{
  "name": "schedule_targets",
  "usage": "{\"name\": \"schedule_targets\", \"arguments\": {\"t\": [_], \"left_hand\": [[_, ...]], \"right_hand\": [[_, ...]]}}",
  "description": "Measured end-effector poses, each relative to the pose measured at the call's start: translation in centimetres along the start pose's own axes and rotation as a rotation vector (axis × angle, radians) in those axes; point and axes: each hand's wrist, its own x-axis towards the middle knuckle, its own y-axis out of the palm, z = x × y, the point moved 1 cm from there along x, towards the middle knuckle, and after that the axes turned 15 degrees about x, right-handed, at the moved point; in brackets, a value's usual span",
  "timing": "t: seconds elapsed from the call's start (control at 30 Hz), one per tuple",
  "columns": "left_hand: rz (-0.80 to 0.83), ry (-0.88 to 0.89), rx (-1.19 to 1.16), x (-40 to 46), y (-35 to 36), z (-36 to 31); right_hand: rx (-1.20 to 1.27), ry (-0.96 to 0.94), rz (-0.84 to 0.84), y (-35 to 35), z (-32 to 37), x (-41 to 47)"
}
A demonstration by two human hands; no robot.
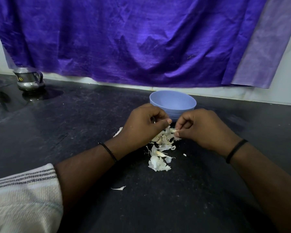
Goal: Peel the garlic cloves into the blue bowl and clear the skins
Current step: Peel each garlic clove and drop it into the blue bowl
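A dark, speckled stone bench (pixel 74 132) fills the lower part of the view, scuffed and dusted with pale flecks. Behind it, a wrinkled purple cloth (pixel 124 39) hangs down over a pale wall, its lower edge ending just above the back of the bench. At the far left stands a small shiny steel jug (pixel 29 79) with a handle. A pale blue bowl (pixel 172 101) sits near the back of the bench, just beyond the two hands; what lies inside it cannot be seen from here. The left hand (pixel 143 126) and right hand (pixel 203 126) meet in front of the bowl, both with fingers curled. The right hand's fingers (pixel 179 132) pinch a small whitish garlic clove (pixel 173 130) with papery skin on it, and the left thumb reaches toward the same spot; whether the left hand grips the clove too cannot be told. Directly under and toward the viewer from the fingers lies a loose heap of garlic skins (pixel 159 157), thin, white and curled, with cream-coloured pieces among them. One stray flake (pixel 118 188) lies apart, nearer the viewer. Each wrist wears a thin black band, and the left forearm comes out of a cream woven sleeve (pixel 23 195) with dark stripes.
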Motion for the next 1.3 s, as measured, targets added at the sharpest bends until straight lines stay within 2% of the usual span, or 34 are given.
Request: {"name": "schedule_targets", "arguments": {"t": [0.13,0.3,0.5,0.67,0.9,1.13,1.3], "left_hand": [[0.039,0.042,-0.013,-0.1,0.2,0.0],[0.077,-0.003,-0.077,0.1,0.5,0.3],[0.156,-0.074,-0.229,0.2,0.6,0.4],[0.226,-0.099,-0.245,0.0,0.6,0.4],[0.149,-0.115,-0.16,0.1,0.7,0.8],[0.057,-0.103,-0.253,0.2,0.5,0.6],[0.031,-0.069,-0.264,0.1,0.4,0.4]], "right_hand": [[0.077,-0.09,-0.083,0.5,0.0,0.0],[0.228,-0.164,-0.172,0.8,0.4,-0.1],[0.453,-0.153,-0.125,0.9,0.5,-0.1],[0.506,-0.135,-0.119,1.2,0.4,-0.1],[0.546,-0.069,-0.112,1.9,0.3,-0.2],[0.685,-0.014,-0.16,1.7,0.3,-0.1],[0.791,0.096,-0.148,1.9,0.6,-0.3]]}}
